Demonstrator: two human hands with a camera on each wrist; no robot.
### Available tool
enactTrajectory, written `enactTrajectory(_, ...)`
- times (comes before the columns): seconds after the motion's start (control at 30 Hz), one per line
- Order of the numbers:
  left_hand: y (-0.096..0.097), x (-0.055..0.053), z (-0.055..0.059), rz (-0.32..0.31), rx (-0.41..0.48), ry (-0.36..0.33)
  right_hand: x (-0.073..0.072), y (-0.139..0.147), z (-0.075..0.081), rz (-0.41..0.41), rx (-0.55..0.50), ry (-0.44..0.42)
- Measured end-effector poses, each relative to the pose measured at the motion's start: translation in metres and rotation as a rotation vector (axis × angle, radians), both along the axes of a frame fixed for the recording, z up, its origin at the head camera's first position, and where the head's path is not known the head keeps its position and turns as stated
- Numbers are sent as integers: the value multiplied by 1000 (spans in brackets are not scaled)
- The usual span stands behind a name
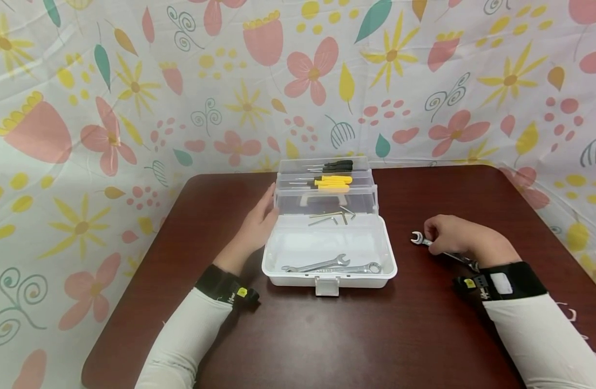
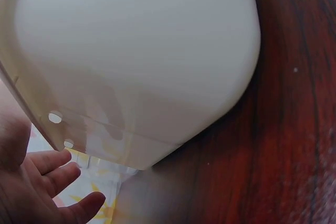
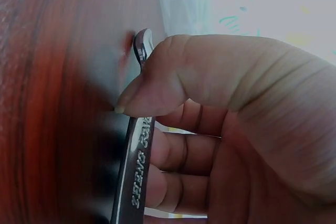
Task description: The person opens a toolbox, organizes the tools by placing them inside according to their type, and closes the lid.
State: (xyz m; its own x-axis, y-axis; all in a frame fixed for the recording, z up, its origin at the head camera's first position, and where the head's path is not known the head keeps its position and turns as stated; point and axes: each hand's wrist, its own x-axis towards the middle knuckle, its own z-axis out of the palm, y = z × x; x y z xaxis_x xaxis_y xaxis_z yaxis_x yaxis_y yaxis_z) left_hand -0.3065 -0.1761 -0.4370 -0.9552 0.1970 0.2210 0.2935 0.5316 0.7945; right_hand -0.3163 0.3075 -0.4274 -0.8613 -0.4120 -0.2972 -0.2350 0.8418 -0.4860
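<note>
A white toolbox (image 1: pixel 288 281) with a clear lid (image 1: pixel 288 202) stands unlatched, lid raised, mid-table. At the lid's left side my left hand (image 1: pixel 256 228) rests, its fingers fairly straight; the left wrist view shows the fingers (image 2: pixel 63 177) beside the box's white wall (image 2: pixel 142 51). To the right of the box, my right hand (image 1: pixel 457 235) pinches a silver combination wrench (image 1: pixel 418 237) between thumb and fingers, low over the table. Raised lettering shows on the wrench shank (image 3: pixel 137 166) in the right wrist view. Two more wrenches, one an open-end wrench (image 1: pixel 322 264), lie inside the box's front.
Several hex keys (image 1: pixel 329 216) lie at the box's back, by the lid hinge. Yellow-handled screwdrivers (image 1: pixel 334 182) and black-handled screwdrivers (image 1: pixel 340 165) sit in the lid's tiers. The dark red table (image 1: pixel 298 335) ends at a floral cloth (image 1: pixel 307 119) behind and to the left.
</note>
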Motion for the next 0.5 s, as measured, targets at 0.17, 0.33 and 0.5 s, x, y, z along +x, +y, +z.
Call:
enactTrajectory(0.17, 0, 0, 0, 5, -5, -1, -1, -1, 1, 17, 9, 14)
enactTrajectory(0.33, 0, 0, 0, 7, -4, -2, -1, -2, 2, 32, 5, 9)
enactTrajectory(0.5, 0, 0, -1, 6, -9, 2, -1, -2, 2, 41, 19, 13)
